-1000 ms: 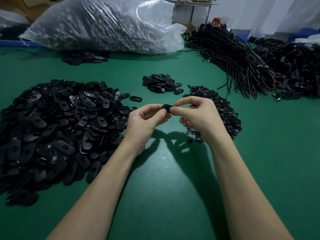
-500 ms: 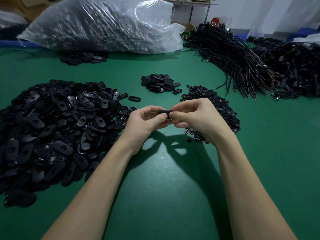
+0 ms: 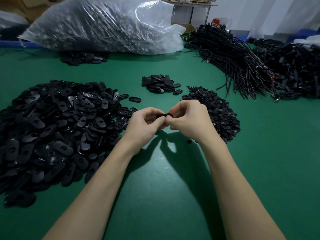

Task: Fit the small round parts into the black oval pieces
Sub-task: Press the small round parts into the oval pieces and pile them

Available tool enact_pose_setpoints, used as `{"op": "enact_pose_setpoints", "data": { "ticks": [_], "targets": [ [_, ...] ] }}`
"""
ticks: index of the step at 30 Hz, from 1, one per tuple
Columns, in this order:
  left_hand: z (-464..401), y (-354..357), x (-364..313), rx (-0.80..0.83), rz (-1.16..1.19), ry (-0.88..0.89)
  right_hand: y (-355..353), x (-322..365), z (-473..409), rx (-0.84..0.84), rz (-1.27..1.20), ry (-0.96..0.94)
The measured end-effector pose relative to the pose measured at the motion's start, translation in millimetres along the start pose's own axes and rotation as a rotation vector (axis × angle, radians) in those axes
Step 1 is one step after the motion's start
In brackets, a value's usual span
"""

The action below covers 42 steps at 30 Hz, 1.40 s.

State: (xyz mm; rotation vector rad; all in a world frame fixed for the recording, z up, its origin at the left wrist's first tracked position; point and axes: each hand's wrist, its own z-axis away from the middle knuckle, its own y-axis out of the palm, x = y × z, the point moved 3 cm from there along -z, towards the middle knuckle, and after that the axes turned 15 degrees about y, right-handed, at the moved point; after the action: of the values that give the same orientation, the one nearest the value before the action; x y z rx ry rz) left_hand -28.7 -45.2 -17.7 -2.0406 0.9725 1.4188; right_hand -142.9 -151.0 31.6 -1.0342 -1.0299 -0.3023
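Both hands meet above the green table (image 3: 155, 179). My left hand (image 3: 144, 124) and my right hand (image 3: 188, 120) pinch one black oval piece (image 3: 163, 115) between their fingertips; only its top edge shows. Whether a small round part sits in it is hidden by the fingers. A big heap of black oval pieces (image 3: 52, 129) lies to the left. A heap of small round parts (image 3: 220, 110) lies just behind and right of my right hand.
A small pile of oval pieces (image 3: 160, 83) lies farther back in the middle. A large clear plastic bag (image 3: 103, 25) fills the back left. Bundles of black cables (image 3: 242, 58) spread across the back right. One loose round part (image 3: 189, 141) lies near my right wrist.
Both hands have dropped slightly and closed tighter round the oval piece, which now shows less between the fingertips.
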Motion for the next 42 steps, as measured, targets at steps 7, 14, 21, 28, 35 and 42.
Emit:
{"op": "enact_pose_setpoints", "data": {
  "ticks": [7,14,21,28,35,42],
  "targets": [
    [0.3,0.9,-2.1,-0.021,0.01,-0.014,5.0,-0.7,-3.7,-0.04,0.042,-0.043],
    [-1.7,-0.1,-0.4,-0.121,0.145,-0.071,-0.8,-0.6,-9.1,-0.009,0.169,-0.167],
    [-3.9,-2.8,3.4,-0.199,0.179,-0.126,15.6,13.5,-64.7,-0.189,0.157,-0.064],
    [-3.7,-2.3,3.7,-0.153,0.16,-0.128,33.0,42.4,-137.9,-0.303,0.122,0.053],
    [-0.2,6.2,5.2,-0.043,-0.097,-0.016,41.8,33.4,-155.8,-0.291,0.199,0.063],
    [2.7,10.7,3.1,-0.002,-0.214,0.033,32.8,25.9,-124.0,-0.255,0.182,-0.146]
  ]
}}
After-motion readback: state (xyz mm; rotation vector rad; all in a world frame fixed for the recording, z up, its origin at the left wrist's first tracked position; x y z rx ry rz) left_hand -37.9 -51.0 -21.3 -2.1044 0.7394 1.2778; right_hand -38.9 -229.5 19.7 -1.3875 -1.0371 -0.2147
